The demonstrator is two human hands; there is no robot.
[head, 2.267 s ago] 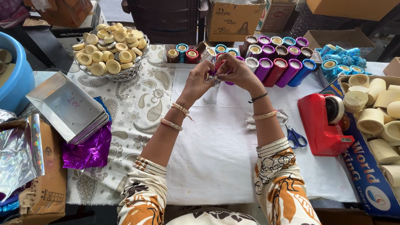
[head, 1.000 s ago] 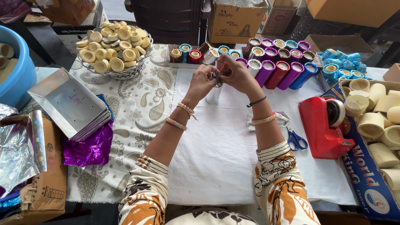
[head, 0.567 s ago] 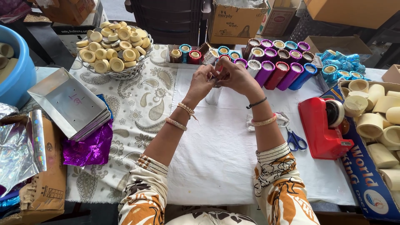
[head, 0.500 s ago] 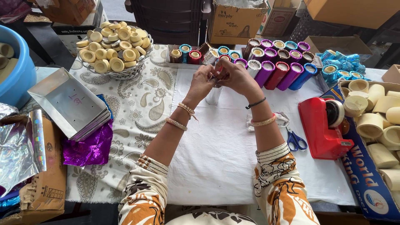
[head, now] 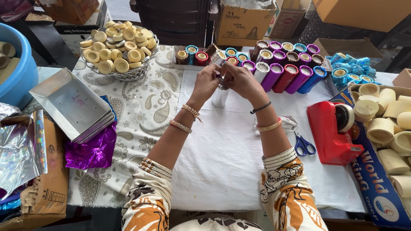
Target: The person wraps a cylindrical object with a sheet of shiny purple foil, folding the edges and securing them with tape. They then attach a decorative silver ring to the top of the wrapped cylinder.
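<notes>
Silver foil-wrapped cylindrical tube (head: 221, 95) stands upright near the white cloth's (head: 222, 158) far edge. My left hand (head: 207, 81) and right hand (head: 238, 80) both pinch its top. Foil-covered coloured tubes (head: 280, 70) just behind; red tape dispenser (head: 334, 132) at right edge.

bright, even overhead light; soft shadows under the arms, glare on the foil sheet (head: 17, 158) at eight o'clock, sharp focus.
</notes>
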